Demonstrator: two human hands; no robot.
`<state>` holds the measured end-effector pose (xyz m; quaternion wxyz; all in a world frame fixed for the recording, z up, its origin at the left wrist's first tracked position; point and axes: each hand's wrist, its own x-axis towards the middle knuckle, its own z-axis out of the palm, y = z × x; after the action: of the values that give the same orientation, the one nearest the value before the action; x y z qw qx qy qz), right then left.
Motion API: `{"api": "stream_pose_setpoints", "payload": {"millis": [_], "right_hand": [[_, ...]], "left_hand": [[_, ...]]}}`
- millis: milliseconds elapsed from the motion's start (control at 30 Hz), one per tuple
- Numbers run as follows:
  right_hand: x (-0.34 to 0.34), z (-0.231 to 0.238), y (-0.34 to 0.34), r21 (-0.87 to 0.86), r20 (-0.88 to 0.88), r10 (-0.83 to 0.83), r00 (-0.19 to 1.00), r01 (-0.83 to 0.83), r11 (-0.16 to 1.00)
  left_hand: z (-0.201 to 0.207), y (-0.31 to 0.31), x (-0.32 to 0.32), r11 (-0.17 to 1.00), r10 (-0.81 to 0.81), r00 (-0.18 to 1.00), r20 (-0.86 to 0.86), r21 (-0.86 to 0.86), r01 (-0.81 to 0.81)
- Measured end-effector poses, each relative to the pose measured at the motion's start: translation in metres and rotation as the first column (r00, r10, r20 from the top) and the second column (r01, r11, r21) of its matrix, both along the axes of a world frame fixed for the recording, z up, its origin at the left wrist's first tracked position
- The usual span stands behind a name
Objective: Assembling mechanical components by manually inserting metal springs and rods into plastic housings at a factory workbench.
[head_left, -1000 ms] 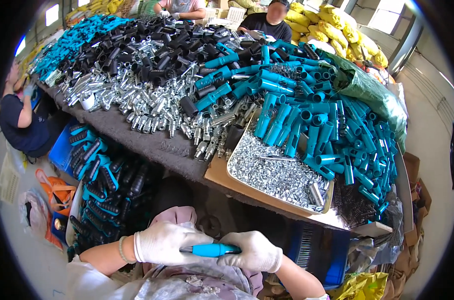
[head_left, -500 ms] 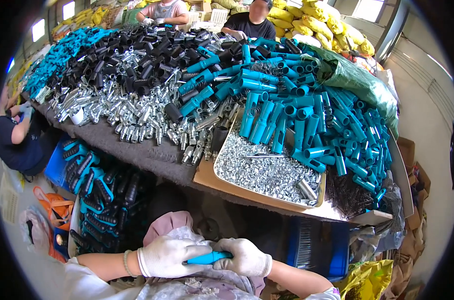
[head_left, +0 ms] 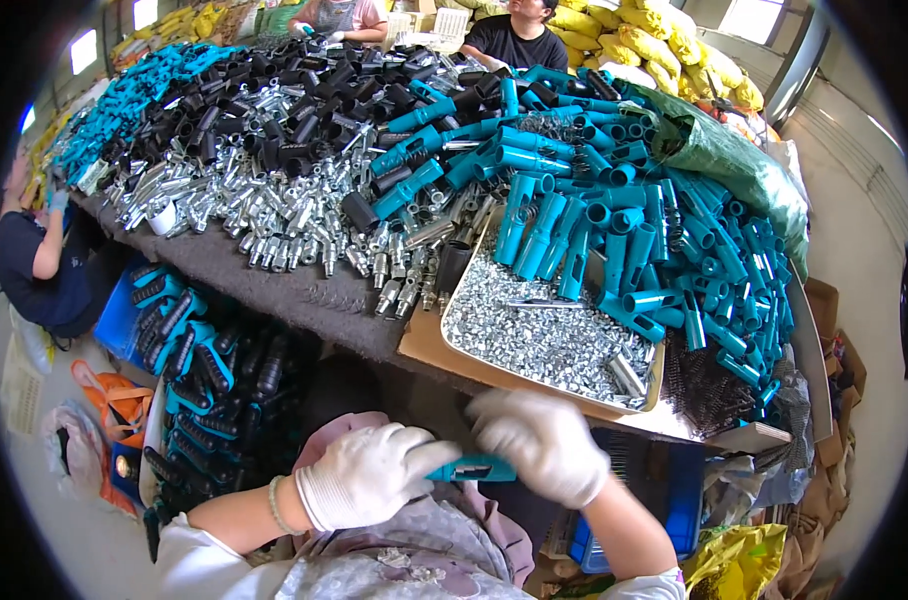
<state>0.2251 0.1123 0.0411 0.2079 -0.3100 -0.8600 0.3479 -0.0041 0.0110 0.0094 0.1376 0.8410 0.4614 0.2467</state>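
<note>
A teal slotted tube (head_left: 477,468) lies level in front of my body, one end inside my gloved left hand (head_left: 374,474), whose fingers are wrapped round it. Over the tube's right end, my gloved right hand (head_left: 544,445) is smeared by motion, so its fingers and anything in them do not show clearly. Just beyond that hand stands a shallow tray (head_left: 534,372) of small shiny metal pieces (head_left: 534,325). A heap of similar teal tubes (head_left: 614,235) rises behind and partly over the tray.
On the grey-covered table (head_left: 264,275) lie metal fittings (head_left: 294,220), black sleeves (head_left: 304,125) and dark springs (head_left: 709,385). Below left, a blue crate (head_left: 119,325) sits by teal-and-black handles (head_left: 209,370); a blue bin (head_left: 686,500) stands lower right. Co-workers (head_left: 519,42) are around the table.
My right hand has moved up and right, off its grip on the teal tube. My left hand has risen slightly, turning the tube so its slot shows. The view has shifted a little.
</note>
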Motion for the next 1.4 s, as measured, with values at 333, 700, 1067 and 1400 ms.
{"api": "stream_pose_setpoints", "payload": {"millis": [333,700,1067,1400], "right_hand": [[-0.007,-0.009,0.096,0.525,0.216,-0.454,0.864,0.289,0.800],[-0.026,0.020,0.006,-0.079,0.003,0.030,1.000,-0.030,0.996],[-0.037,-0.013,-0.031,0.401,0.269,0.126,0.955,-0.230,0.887],[-0.028,-0.039,-0.042,0.588,0.244,0.072,0.967,-0.206,0.782]], "left_hand": [[-0.004,-0.011,0.000,0.974,0.226,0.949,0.218,-0.044,-0.222],[0.003,-0.006,-0.017,0.988,0.090,0.989,0.114,0.112,-0.103],[-0.008,-0.009,-0.014,0.952,0.112,0.993,0.044,0.281,-0.120],[-0.003,-0.015,-0.007,0.964,0.209,0.965,0.161,-0.202,-0.175]]}}
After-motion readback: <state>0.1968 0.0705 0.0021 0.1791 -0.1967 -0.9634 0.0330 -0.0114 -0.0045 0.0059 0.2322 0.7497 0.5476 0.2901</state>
